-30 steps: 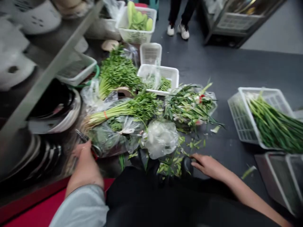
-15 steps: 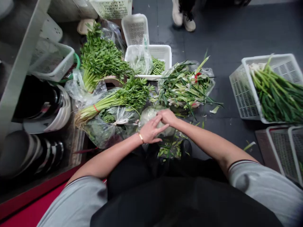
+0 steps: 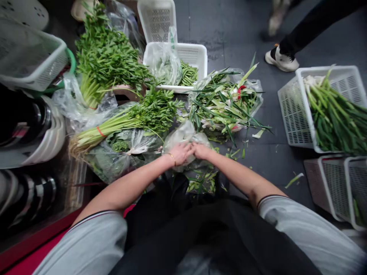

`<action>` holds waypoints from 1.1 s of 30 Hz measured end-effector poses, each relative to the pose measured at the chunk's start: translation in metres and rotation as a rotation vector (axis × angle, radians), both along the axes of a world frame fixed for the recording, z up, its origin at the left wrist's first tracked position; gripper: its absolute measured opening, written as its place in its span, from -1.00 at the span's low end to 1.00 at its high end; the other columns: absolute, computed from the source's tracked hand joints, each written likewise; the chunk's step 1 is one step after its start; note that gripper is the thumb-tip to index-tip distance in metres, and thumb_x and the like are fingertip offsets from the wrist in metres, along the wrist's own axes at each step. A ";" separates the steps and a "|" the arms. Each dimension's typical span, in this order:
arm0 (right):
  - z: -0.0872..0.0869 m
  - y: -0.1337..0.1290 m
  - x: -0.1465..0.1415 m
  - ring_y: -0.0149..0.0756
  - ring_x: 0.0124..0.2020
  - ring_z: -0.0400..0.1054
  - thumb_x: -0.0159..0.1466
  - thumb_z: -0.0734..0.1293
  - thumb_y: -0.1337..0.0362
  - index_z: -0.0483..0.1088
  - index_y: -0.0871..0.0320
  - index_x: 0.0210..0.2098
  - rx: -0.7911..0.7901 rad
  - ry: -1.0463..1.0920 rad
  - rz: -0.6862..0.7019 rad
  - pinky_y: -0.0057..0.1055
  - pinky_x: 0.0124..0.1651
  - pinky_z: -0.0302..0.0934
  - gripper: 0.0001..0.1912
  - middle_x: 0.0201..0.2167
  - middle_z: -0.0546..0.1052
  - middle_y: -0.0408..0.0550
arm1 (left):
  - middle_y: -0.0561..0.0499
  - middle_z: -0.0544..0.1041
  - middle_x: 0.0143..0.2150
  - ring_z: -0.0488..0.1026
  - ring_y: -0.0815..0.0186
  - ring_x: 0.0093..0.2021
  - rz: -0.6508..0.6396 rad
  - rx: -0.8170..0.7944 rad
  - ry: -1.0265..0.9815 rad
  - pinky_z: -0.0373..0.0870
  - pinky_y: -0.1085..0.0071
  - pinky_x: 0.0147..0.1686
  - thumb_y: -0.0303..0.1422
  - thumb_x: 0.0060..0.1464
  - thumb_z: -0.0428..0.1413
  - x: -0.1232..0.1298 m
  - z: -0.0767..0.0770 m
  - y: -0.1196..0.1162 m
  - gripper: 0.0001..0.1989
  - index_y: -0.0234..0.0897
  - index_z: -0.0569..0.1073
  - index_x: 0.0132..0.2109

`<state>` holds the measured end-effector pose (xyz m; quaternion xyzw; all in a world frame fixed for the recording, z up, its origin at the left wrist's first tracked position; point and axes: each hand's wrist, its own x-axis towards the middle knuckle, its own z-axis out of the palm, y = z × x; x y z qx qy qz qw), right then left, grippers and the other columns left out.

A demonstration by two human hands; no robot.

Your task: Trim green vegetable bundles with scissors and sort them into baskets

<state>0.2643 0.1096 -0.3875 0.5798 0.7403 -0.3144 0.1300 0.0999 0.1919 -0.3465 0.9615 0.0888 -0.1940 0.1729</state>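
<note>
In front of my legs, near floor level, sits a whitish, see-through plastic bag (image 3: 185, 133), crumpled and puffed up; what is inside cannot be made out. My left hand (image 3: 181, 153), with a thin bracelet at the wrist, has its fingers bent onto the bag's near side. Knuckle to knuckle with it, my right hand (image 3: 200, 151) is closed on the same plastic. To the left lie a clear bag of broccoli (image 3: 119, 146) and, across it, a red-banded bunch of leafy celery (image 3: 114, 124). Just beyond the bag, on the right, is a heap of green onion trimmings (image 3: 223, 107).
A white basket of green beans (image 3: 189, 74) stands behind. On the right, another basket holds green onions (image 3: 335, 103), with stacked baskets (image 3: 332, 187) nearer. A shelf with stacked bowls (image 3: 48, 141) borders the left. A person's shoe (image 3: 282, 59) is at upper right.
My left fingers, spread before, are now bent onto the plastic bag, which bulges up more beyond my hands. The other person's feet have moved right. My view has shifted slightly.
</note>
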 end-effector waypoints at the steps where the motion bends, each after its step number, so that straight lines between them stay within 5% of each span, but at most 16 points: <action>1: -0.005 -0.006 0.024 -0.31 -0.17 0.41 0.30 0.29 0.29 0.38 0.28 -0.04 -0.049 -0.057 -0.023 -0.26 -0.08 0.32 -0.73 -0.11 0.49 0.04 | -0.23 0.50 -0.02 0.45 0.06 -0.05 0.045 -0.004 0.196 0.35 0.19 -0.07 -0.38 0.06 0.08 0.001 -0.012 0.005 -0.46 -0.25 0.33 0.22; 4: -0.001 -0.040 0.109 -0.31 -0.34 0.43 0.13 0.41 0.39 0.47 0.30 -0.18 -0.212 -0.140 -0.026 -0.36 -0.20 0.30 -0.76 -0.39 0.54 0.04 | -0.25 0.52 -0.05 0.51 0.10 -0.18 0.149 0.036 0.520 0.37 0.28 -0.23 -0.48 0.10 -0.02 -0.028 -0.025 0.039 -0.53 -0.23 0.38 0.17; 7: 0.016 -0.076 0.176 -0.34 -0.45 0.41 0.10 0.38 0.42 0.50 0.26 -0.41 -0.260 -0.130 -0.011 -0.36 -0.24 0.28 -0.96 -0.50 0.54 0.07 | -0.18 0.53 -0.13 0.48 0.17 -0.24 0.105 0.016 0.498 0.34 0.34 -0.28 -0.42 0.14 -0.06 -0.068 0.000 0.067 -0.68 -0.20 0.55 -0.08; 9: 0.026 -0.084 0.191 -0.34 -0.50 0.40 0.08 0.42 0.26 0.52 0.26 -0.43 -0.263 -0.069 0.001 -0.36 -0.31 0.27 -0.85 -0.49 0.54 0.10 | -0.15 0.50 -0.14 0.45 0.18 -0.24 0.121 0.068 0.377 0.33 0.35 -0.31 -0.45 0.12 -0.07 -0.082 0.023 0.067 -0.68 -0.19 0.57 -0.18; 13: 0.025 -0.054 0.144 -0.26 -0.17 0.47 0.19 0.34 -0.02 0.40 0.25 0.09 -0.209 0.177 -0.010 -0.39 -0.14 0.33 -0.40 -0.08 0.54 0.14 | -0.22 0.46 0.01 0.39 0.08 -0.09 0.109 0.118 0.195 0.32 0.23 -0.22 -0.46 0.13 -0.07 -0.086 0.036 0.033 -0.68 -0.21 0.59 -0.25; 15: 0.011 -0.022 0.106 -0.25 0.03 0.39 0.33 0.20 0.07 0.25 0.21 0.24 -0.138 0.297 -0.092 -0.37 0.05 0.26 -0.45 0.11 0.43 0.11 | -0.23 0.35 0.20 0.33 -0.03 0.06 0.115 0.110 0.178 0.31 0.12 -0.12 -0.46 0.12 -0.03 -0.092 0.024 0.011 -0.70 -0.21 0.61 -0.28; 18: -0.009 0.030 0.070 -0.15 0.07 0.35 0.35 0.17 0.15 0.12 0.28 0.29 -0.055 0.206 -0.285 -0.23 0.13 0.20 -0.42 0.14 0.38 0.22 | -0.21 0.17 0.34 0.24 -0.18 0.20 0.158 0.098 0.315 0.31 0.04 -0.07 -0.43 0.09 0.02 -0.112 0.010 -0.015 -0.72 -0.15 0.62 -0.20; 22: -0.003 0.057 0.049 0.06 0.05 0.30 0.36 0.13 0.20 -0.04 0.38 0.33 0.159 -0.140 -0.507 -0.03 0.06 0.16 -0.36 0.12 0.30 0.44 | -0.33 0.43 0.11 0.52 -0.03 -0.19 0.195 -0.105 0.625 0.42 0.20 -0.30 -0.25 0.01 0.15 -0.120 0.033 -0.025 -0.57 -0.12 0.52 0.06; 26: 0.017 0.024 0.012 0.02 -0.06 0.33 0.36 0.10 0.22 0.25 0.31 0.16 0.194 -0.043 -0.160 -0.10 -0.03 0.16 -0.55 -0.04 0.40 0.34 | -0.12 0.51 -0.01 0.52 0.19 -0.16 0.273 -0.146 0.107 0.42 0.33 -0.19 -0.34 0.18 -0.05 -0.063 0.054 -0.009 -0.58 -0.05 0.42 0.16; 29: 0.011 -0.016 0.004 -0.07 -0.02 0.30 0.32 0.16 0.19 0.42 0.26 -0.06 0.143 0.157 0.009 -0.10 0.09 0.07 -0.65 -0.12 0.47 0.21 | -0.09 0.51 -0.02 0.48 0.19 -0.08 0.237 -0.164 0.008 0.39 0.31 -0.10 -0.38 0.18 -0.05 0.000 0.021 0.005 -0.59 -0.05 0.43 0.13; 31: 0.005 -0.050 0.019 -0.13 -0.13 0.36 0.22 0.25 0.20 0.49 0.25 -0.26 0.017 0.189 -0.047 -0.11 0.09 0.08 -0.73 -0.34 0.51 0.13 | -0.16 0.46 0.07 0.43 0.03 0.01 0.108 -0.161 0.259 0.37 0.18 -0.07 -0.31 0.03 0.15 0.030 -0.020 0.014 -0.57 -0.08 0.47 0.09; 33: 0.006 -0.090 0.040 -0.18 -0.33 0.38 0.19 0.24 0.17 0.49 0.18 -0.42 -0.039 0.178 -0.152 -0.15 -0.09 0.19 -0.74 -0.60 0.43 0.01 | -0.25 0.40 0.15 0.22 -0.17 0.21 0.142 -0.016 0.384 0.26 -0.03 0.03 -0.30 0.01 0.18 0.040 -0.059 0.024 -0.60 -0.15 0.50 0.05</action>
